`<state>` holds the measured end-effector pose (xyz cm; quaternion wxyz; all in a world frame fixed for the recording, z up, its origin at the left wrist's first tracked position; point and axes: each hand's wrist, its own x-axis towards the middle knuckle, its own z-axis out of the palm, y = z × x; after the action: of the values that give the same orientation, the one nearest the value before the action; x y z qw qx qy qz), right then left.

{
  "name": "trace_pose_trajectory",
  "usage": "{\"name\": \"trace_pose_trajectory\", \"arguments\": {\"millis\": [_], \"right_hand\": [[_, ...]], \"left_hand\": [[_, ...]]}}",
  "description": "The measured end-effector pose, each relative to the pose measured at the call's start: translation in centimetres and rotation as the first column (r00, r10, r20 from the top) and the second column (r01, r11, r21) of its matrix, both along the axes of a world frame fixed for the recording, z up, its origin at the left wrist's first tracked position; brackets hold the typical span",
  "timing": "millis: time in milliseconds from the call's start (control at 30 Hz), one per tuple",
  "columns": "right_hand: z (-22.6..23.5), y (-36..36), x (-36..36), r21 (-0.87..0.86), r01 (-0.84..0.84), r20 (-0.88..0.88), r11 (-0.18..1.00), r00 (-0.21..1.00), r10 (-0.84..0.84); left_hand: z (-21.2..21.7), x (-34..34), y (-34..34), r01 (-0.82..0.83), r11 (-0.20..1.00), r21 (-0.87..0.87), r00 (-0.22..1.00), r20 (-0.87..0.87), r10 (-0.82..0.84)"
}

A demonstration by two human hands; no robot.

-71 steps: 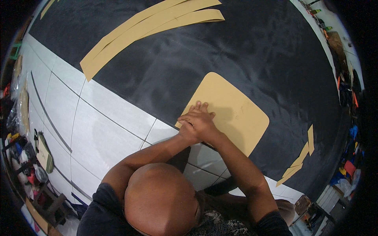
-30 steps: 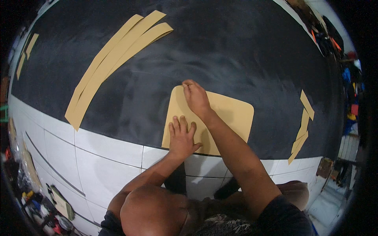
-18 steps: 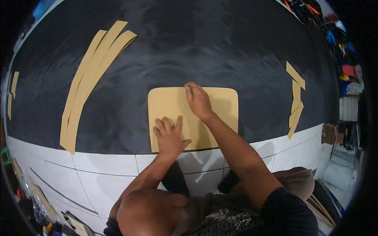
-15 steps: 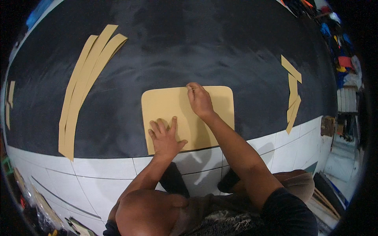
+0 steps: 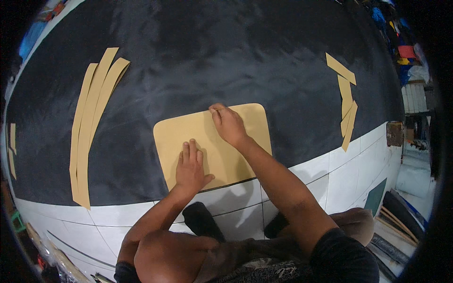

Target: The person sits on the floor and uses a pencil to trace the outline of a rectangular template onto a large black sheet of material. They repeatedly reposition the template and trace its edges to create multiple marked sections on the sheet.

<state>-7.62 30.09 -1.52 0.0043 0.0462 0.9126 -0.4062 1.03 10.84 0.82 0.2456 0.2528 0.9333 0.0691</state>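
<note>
A tan, card-like sheet (image 5: 219,155) with rounded far corners lies on a wide black sheet of material (image 5: 174,80), close to its near edge. My left hand (image 5: 190,170) rests flat on the tan sheet's left half, fingers stretched out and thumb apart. At the tan sheet's far edge, my right hand (image 5: 229,125) is closed in a pinch. Something thin and small seems to be between its fingertips, but I cannot make out what it is.
Long tan strips (image 5: 89,127) lie on the black material to the left, and shorter strips (image 5: 347,94) to the right. Two small strips (image 5: 12,137) sit at the far left. White floor tiles (image 5: 236,203) show in front. Various goods (image 5: 406,52) crowd the right rim.
The whole view has shifted and turned a little. My left hand's fingers have drawn closer together on the tan sheet. My right hand stays pinched at its far edge.
</note>
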Motion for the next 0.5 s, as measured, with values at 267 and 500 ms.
{"name": "trace_pose_trajectory", "arguments": {"millis": [267,500], "right_hand": [[-0.7,7.0,0.4,-0.001,0.175,0.029,0.985,0.984,-0.175],[-0.3,11.1,1.3,-0.045,0.291,0.062,0.956,0.955,-0.288]], "left_hand": [[2.0,-1.6,2.3,0.083,0.988,-0.133,0.997,0.009,-0.083],[2.4,-2.4,3.4,0.184,0.960,-0.210,0.980,0.120,-0.162]]}}
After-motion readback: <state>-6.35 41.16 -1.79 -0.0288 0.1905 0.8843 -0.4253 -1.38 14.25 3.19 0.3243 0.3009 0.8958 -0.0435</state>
